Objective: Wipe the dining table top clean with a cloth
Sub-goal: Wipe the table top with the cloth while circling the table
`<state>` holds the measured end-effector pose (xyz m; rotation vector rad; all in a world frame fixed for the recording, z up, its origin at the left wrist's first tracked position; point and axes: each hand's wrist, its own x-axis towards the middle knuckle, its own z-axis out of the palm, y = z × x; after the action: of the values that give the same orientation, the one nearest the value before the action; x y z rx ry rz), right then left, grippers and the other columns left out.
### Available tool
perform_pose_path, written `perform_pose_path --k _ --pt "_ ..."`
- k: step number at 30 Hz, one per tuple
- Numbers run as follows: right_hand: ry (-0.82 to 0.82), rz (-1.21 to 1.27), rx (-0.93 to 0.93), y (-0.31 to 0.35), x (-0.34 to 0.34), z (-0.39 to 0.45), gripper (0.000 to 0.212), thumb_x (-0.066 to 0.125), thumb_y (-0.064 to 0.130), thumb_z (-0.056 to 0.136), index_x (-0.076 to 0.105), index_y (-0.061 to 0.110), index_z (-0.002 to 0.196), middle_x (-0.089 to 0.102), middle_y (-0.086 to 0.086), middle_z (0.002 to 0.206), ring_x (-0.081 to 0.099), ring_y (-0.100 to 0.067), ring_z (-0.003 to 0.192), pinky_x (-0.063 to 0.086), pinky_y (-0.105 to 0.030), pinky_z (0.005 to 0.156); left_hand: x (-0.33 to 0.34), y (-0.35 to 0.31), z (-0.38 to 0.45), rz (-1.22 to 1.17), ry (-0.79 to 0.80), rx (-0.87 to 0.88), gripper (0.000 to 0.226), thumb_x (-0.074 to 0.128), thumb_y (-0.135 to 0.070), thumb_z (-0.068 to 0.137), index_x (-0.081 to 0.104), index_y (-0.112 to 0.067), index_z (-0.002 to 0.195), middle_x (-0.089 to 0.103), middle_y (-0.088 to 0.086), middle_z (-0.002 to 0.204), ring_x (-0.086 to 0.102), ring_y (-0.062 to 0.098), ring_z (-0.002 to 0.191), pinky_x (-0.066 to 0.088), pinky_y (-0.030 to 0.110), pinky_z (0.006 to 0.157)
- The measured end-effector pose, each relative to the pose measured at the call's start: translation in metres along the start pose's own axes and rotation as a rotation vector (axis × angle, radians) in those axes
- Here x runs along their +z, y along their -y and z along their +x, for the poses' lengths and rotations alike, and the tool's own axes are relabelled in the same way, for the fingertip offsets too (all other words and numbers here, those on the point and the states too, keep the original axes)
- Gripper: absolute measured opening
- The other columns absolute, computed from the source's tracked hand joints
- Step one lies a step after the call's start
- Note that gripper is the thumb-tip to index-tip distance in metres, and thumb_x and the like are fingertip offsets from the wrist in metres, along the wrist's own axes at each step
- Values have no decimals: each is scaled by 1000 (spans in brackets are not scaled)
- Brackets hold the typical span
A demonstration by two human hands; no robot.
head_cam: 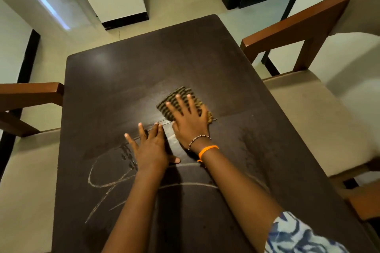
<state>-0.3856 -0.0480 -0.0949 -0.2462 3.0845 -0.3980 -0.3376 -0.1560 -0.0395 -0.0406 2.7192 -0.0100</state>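
Tabletop (127, 80) runs lengthwise away from the person, filling the centre of the view. Cloth (181, 101) lies on it near the middle, slightly right of centre. Right hand (190, 119) rests flat on top of the cloth, fingers spread, covering its near part. Left hand (151, 148) lies flat on the bare tabletop, just beside the right hand, to its left and nearer the person. Scrawled lines (107, 183) and a wet patch (128, 155) sit on the near half, left of and under the forearms. One chair (308, 96) stands along the right side, another chair (28, 96) along the left. Floor (170, 6) beyond the far end.
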Motion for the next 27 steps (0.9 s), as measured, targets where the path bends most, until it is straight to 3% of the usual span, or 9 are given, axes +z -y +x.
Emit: perform_pose_path --k 4,6,9,12,17,21,27 --pt "-8 -59 -92 -39 -11 -7 58 40 36 90 22 41 144 17 7 157 8 -23 145 21 -48 101 -3 0 -1 -5 -2 -8 106 68 -55 70 9 -16 149 4 1 159 -17 32 143 -16 62 105" --pt "-39 -49 17 -82 -23 -8 57 42 35 90 24 42 144 18 8 157 8 -23 146 21 -48 101 -5 0 0 1 2 -14 108 70 -55 68 10 -15 149 5 1 159 -16 32 143 -15 62 106" --pt "-77 -18 273 -148 -41 -15 56 43 34 92 24 39 145 18 5 157 8 -27 145 18 -58 105 -7 -3 0 13 1 -19 109 71 -54 67 11 -14 149 7 2 158 -15 32 143 -14 62 107" --pt "-90 -10 465 -170 -46 -24 54 40 34 95 22 38 146 15 3 158 6 -29 145 15 -60 106 -5 -3 -1 5 -13 -19 108 70 -54 68 10 -13 149 7 2 158 -15 32 143 -15 61 107" --pt "-114 -4 513 -113 -33 -26 57 41 33 94 19 37 146 12 1 159 2 -30 145 15 -60 106 -1 -1 0 -9 -26 -2 109 69 -55 68 10 -13 148 7 3 158 -15 33 143 -16 62 106" --pt "-69 13 325 -22 -12 -20 60 42 35 91 19 38 146 10 2 159 2 -29 146 14 -57 107 4 23 -1 -141 -14 44 107 65 -59 70 6 -16 149 3 0 159 -22 32 141 -19 62 103" --pt "76 10 -91 95 23 -34 62 44 38 88 23 35 146 13 -2 158 8 -31 145 18 -55 105 15 101 -24 -261 -207 -130 77 56 -42 86 16 -18 148 12 0 158 -11 29 144 -12 62 108"
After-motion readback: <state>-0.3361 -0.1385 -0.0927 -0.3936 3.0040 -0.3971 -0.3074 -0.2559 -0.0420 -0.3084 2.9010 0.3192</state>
